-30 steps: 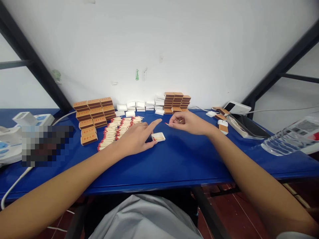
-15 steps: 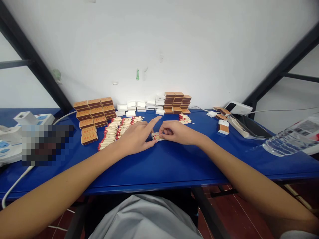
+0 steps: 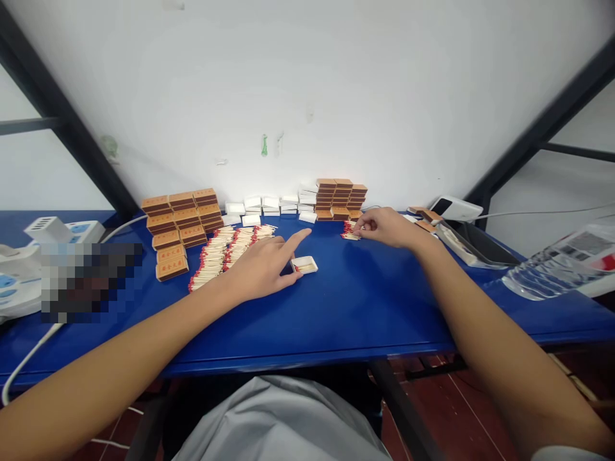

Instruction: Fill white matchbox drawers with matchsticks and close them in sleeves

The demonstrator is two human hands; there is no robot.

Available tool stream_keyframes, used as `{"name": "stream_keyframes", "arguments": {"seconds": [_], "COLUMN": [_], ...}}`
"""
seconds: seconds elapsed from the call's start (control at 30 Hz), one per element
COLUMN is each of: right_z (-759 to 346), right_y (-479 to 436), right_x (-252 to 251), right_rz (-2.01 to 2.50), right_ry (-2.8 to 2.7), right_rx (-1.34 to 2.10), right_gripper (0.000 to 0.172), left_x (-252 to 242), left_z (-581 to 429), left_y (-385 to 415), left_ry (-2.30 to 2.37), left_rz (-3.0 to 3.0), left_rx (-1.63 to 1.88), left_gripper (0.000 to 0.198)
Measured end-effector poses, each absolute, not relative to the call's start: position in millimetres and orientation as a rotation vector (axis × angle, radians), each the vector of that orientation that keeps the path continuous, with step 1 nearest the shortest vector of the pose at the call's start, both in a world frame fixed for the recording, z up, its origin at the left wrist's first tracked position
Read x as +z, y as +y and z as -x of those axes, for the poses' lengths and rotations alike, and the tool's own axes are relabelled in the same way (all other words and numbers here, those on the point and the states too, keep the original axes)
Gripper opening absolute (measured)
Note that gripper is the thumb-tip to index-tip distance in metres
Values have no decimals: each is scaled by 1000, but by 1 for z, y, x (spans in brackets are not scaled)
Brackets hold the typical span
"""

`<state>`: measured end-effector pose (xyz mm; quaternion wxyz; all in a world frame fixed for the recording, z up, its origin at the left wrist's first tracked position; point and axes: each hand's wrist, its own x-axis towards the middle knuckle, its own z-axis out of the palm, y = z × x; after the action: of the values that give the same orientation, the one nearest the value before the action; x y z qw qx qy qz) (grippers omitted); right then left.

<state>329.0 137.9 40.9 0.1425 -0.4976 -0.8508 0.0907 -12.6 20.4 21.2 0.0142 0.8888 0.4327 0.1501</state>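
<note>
My left hand (image 3: 262, 266) rests on the blue table with its index finger stretched out and its thumb against the left end of a white matchbox tray (image 3: 311, 269). A few matches lie in that tray; its left end is partly hidden by the hand. My right hand (image 3: 387, 227) is at the small pile of red-tipped matches (image 3: 346, 230), thumb and fingers pinched on matches there. How many it holds I cannot make out. Left of my left hand lie two long rows of matches (image 3: 214, 256), partly covered by the hand.
Orange matchboxes (image 3: 180, 218) are stacked at the left, with another brown stack (image 3: 335, 198) at the back. White trays (image 3: 271, 205) line the wall. Power strips (image 3: 86, 230) stand far left; a plastic bottle (image 3: 552, 269) and a black-and-white device (image 3: 456, 208) are right.
My right hand has moved from the tray, right and away from me, to the small match pile. The tray's inside now shows. My left hand has stayed at the tray.
</note>
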Motion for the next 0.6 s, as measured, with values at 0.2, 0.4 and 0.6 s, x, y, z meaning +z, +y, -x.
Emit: {"name": "stream_keyframes", "arguments": {"seconds": [0.2, 0.4, 0.6], "right_z": [-322, -323, -324], "right_y": [140, 143, 146], "right_x": [31, 26, 23], "right_rz": [1421, 1407, 1360], "right_ry": [-2504, -2519, -2519], "right_rx": [442, 364, 401], "right_gripper": [17, 17, 19], "left_x": [21, 21, 20], "left_z": [12, 13, 13], "left_y": [21, 20, 22], "left_ry": [1348, 1348, 1330], "left_rz": [-2778, -2777, -2781], "left_rx": [466, 473, 485], "left_gripper": [79, 79, 78]}}
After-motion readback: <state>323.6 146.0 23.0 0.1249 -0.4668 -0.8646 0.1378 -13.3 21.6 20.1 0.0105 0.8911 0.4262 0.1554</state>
